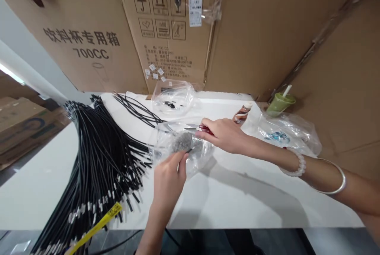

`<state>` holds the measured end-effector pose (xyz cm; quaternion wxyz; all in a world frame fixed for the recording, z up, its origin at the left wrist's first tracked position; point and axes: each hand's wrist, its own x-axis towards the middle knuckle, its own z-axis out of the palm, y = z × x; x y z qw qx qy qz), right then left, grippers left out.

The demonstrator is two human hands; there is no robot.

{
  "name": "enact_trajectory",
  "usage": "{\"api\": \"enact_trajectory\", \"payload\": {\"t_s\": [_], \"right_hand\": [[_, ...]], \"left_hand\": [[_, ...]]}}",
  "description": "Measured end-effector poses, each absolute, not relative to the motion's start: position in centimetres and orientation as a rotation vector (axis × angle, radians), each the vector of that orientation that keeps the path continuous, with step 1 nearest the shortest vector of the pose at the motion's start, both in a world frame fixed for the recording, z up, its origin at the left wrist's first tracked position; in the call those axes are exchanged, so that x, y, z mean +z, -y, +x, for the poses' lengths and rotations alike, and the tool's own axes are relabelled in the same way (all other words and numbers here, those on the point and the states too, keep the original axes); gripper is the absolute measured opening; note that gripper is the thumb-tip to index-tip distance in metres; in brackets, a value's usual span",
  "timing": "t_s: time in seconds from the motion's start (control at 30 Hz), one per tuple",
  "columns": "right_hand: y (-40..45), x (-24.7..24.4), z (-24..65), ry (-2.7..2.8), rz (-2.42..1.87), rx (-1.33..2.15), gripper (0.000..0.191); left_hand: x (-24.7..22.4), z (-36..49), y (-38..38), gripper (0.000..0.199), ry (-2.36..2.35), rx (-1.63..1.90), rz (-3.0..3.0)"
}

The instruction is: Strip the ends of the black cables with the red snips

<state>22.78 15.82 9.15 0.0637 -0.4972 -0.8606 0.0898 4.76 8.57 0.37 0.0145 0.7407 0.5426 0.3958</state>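
Observation:
My left hand (pixel 170 172) is closed in a pinch in front of a clear plastic bag (pixel 198 164). A thin dark tip (pixel 189 150), perhaps a cable end, sticks out from its thumb and finger. My right hand (pixel 218 133) is closed around the red handles of a pair of scissors (pixel 192 128), whose slim blades point left above the bag. Inside that bag lies a heap of tiny grey metal pieces (pixel 181 141). To the left, a large bundle of black cables (pixel 101 156) with silver end fittings spreads over the white table (pixel 246 203).
Behind stand big cardboard boxes (pixel 249 41). Another clear bag (pixel 175 100) holds small black parts. On the right are a green cup (pixel 280 103), a bag with blue pieces (pixel 277 137) and a brown-and-white package (pixel 241 115). A yellow strip (pixel 101 223) crosses the cables near the front edge.

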Motion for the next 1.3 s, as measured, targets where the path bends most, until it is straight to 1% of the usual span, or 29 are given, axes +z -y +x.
{"api": "enact_trajectory", "payload": {"t_s": [0.1,0.17,0.23,0.4,0.63,0.83,0.93,1.0,1.07,1.17,1.23,1.3], "right_hand": [[-17.7,9.1,23.1,2.546,-1.238,0.898,0.045],[-18.8,8.8,23.0,2.562,-0.991,1.29,0.045],[-19.7,8.4,22.9,2.571,-0.853,1.509,0.041],[-20.7,7.7,22.5,2.543,-0.762,1.615,0.034],[-20.5,7.6,22.1,2.48,-0.715,1.857,0.026],[-20.1,7.8,22.1,2.413,-0.647,2.007,0.021],[-19.6,6.8,22.1,2.117,-0.659,2.33,0.025],[-18.9,5.6,22.0,1.856,-0.656,2.561,0.033],[-18.0,4.5,21.9,1.693,-0.627,2.692,0.042],[-16.2,3.2,21.8,1.518,-0.589,2.737,0.049],[-15.0,2.8,21.7,1.378,-0.599,2.661,0.046],[-13.8,2.5,21.5,1.238,-0.631,2.498,0.04]], "left_hand": [[0.6,4.0,-7.9,0.018,-1.579,1.293,2.362],[0.8,3.8,-7.7,0.017,-1.55,1.332,2.388],[1.0,3.7,-7.5,0.016,-1.537,1.364,2.405],[1.2,3.5,-7.4,0.014,-1.537,1.327,2.405],[1.2,3.2,-7.2,0.013,-1.498,1.272,2.438],[1.5,3.2,-7.2,0.015,-1.418,1.358,2.487],[1.4,3.1,-7.0,0.017,-1.376,1.396,2.481],[1.4,3.2,-6.8,0.019,-1.374,1.442,2.476],[1.5,3.4,-6.5,0.021,-1.385,1.506,2.47],[1.5,3.8,-6.3,0.022,-1.403,1.602,2.426],[1.4,3.9,-6.4,0.02,-1.429,1.649,2.335],[1.3,4.0,-6.6,0.018,-1.475,1.694,2.2]]}}
